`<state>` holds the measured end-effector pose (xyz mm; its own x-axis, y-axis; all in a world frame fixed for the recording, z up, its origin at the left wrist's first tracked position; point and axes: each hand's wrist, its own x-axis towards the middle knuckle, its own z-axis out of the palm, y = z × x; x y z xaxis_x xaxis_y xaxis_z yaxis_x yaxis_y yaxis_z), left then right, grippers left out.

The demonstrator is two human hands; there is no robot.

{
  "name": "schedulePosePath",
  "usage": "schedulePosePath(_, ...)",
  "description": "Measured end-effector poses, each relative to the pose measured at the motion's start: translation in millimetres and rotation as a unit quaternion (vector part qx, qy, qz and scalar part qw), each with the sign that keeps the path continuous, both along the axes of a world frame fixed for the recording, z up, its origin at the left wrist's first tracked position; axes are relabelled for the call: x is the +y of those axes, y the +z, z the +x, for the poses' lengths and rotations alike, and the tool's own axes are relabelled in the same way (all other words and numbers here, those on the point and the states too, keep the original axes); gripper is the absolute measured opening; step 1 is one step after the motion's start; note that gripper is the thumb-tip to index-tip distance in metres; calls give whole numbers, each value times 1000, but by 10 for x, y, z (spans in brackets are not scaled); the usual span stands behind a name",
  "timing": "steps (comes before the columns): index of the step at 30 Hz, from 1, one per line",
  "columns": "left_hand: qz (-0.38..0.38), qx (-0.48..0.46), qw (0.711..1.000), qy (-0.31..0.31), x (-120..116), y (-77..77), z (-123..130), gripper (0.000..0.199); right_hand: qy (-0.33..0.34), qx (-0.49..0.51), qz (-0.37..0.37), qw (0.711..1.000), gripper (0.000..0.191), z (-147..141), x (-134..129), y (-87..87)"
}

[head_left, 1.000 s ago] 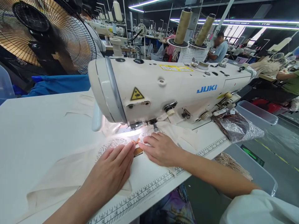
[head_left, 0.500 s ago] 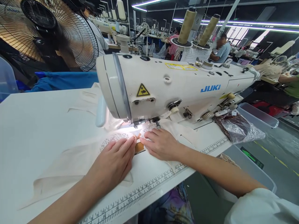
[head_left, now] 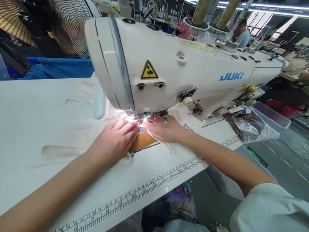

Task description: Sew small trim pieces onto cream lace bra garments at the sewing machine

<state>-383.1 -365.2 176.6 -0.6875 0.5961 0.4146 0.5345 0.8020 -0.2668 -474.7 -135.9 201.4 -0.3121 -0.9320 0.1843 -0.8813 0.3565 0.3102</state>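
Observation:
A cream lace-trimmed fabric piece [head_left: 65,151] lies across the table and runs under the head of the white JUKI sewing machine [head_left: 173,71]. My left hand [head_left: 116,137] is closed on the cloth, its fingers together and their tips at the left of the lit needle area [head_left: 140,121]. From the other side, my right hand [head_left: 166,129] pinches the fabric just right of the needle. Its fingertips are partly hidden beneath the machine head. The small bow is not visible between my fingers now. An orange-brown plate [head_left: 142,140] shows between my hands.
A printed ruler strip [head_left: 135,195] follows the table's front edge. A plastic bag of dark material [head_left: 253,125] lies right of the machine, near a clear bin [head_left: 272,114]. A large fan [head_left: 70,25] stands behind left. Another person [head_left: 241,33] sits in the background.
Both hands have moved forward with the fabric, bringing the fingertips to the needle. The bow held between them has gone out of sight. My view has come closer to the machine and tilted down.

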Motion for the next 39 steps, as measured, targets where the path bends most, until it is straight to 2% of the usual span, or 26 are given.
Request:
schedulePosePath(4,17,-8,1000,0,-26,-8,-25,42,-4,-2,6,1000,33,-22,-19,16)
schedulePosePath(13,36,-7,999,3,57,8,5,40,-10,0,1,1000,31,-84,-6,-84)
schedulePosePath(24,12,20,1000,8,87,31,26,41,21,5,-29,999,33,-71,1,-39)
schedulePosePath(31,6,24,1000,15,93,14,34,40,29,-18,5,999,32,-63,-13,37)
schedulePosePath(39,13,-7,999,30,80,12,46,43,14,-8,8,1000,34,-7,-16,86)
